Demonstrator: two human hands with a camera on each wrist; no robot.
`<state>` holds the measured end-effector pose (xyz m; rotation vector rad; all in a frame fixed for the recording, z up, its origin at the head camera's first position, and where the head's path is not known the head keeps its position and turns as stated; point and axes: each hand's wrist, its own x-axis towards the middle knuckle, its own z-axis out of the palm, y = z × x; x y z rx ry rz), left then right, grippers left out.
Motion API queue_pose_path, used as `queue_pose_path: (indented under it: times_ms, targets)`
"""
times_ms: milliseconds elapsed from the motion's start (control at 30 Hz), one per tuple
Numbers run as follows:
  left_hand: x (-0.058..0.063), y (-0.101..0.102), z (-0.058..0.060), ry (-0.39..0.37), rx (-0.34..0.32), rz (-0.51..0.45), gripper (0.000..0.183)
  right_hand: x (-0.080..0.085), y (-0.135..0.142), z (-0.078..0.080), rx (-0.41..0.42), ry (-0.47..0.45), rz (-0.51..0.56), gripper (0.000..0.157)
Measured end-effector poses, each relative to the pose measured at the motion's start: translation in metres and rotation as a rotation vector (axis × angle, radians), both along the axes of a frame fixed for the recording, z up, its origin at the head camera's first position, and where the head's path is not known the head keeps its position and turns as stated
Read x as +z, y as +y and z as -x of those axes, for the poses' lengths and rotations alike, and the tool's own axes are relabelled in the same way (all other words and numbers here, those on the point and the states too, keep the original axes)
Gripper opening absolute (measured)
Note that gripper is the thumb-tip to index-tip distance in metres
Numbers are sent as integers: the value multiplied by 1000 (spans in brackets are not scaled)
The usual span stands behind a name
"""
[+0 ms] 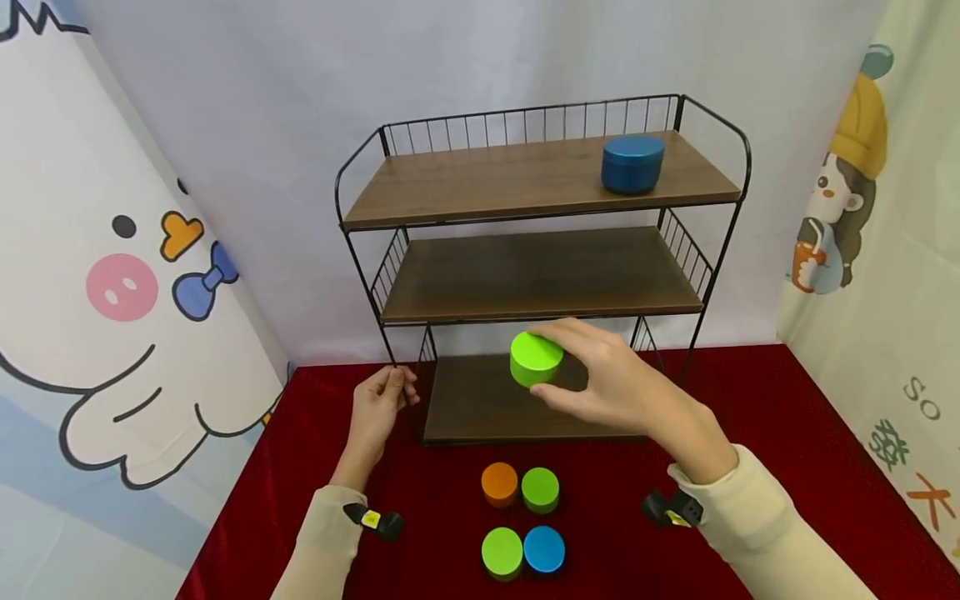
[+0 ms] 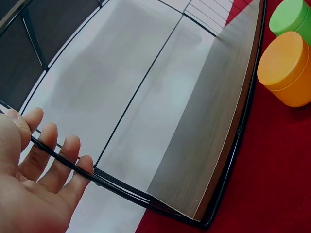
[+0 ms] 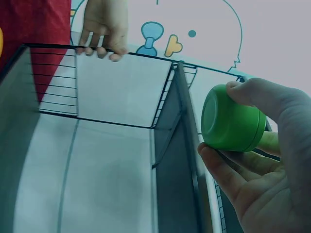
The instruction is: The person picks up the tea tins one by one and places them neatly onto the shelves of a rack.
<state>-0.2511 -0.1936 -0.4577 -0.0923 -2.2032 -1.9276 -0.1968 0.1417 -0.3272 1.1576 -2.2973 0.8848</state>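
Observation:
My right hand [image 1: 622,387] holds a round, lidded bright green tin [image 1: 536,360] between thumb and fingers. It hangs in front of the lower part of a three-tier shelf rack [image 1: 540,267], overlapping the bottom board in the head view. In the right wrist view the tin [image 3: 228,119] is tilted on its side, thumb on one side and fingers on the other. My left hand [image 1: 378,408] grips the rack's black left front post [image 1: 385,343], low down near the bottom tier. The left wrist view shows those fingers [image 2: 73,148] curled around the thin metal bar.
A blue oval tin [image 1: 632,165] stands at the right of the top board. On the red cloth [image 1: 420,533] before the rack sit an orange tin [image 1: 499,483], a green tin [image 1: 541,488], a lime tin [image 1: 502,552] and a blue tin [image 1: 543,549]. Printed curtains surround the rack.

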Motion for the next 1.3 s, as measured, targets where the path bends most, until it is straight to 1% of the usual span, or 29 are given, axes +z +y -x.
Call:
queue_pose_path:
  times_ms: [100, 200, 400, 567, 800, 967, 1100, 1300]
  targets:
    - [2, 1, 0, -16, -2, 13, 40, 13, -5, 4, 21, 14, 3, 66]
    - [2, 1, 1, -28, -3, 8, 39, 24, -10, 10, 48, 38, 33, 66]
    - [0, 2, 2, -15, -17, -56, 34, 42, -21, 20, 82, 63, 78, 65]
    - [-1, 3, 2, 9, -17, -94, 32, 56, -32, 27, 99, 76, 54, 64]
    - [-2, 2, 2, 2, -28, -94, 31, 78, -42, 35, 115, 119, 30, 63]
    - [-3, 3, 2, 4, -40, -100, 31, 93, -45, 37, 119, 147, 22, 64]
    - [-3, 3, 2, 2, -42, -92, 35, 101, -46, 39, 117, 163, 15, 63]
    - [-2, 3, 1, -12, -47, -90, 41, 113, -49, 41, 123, 193, 34, 63]
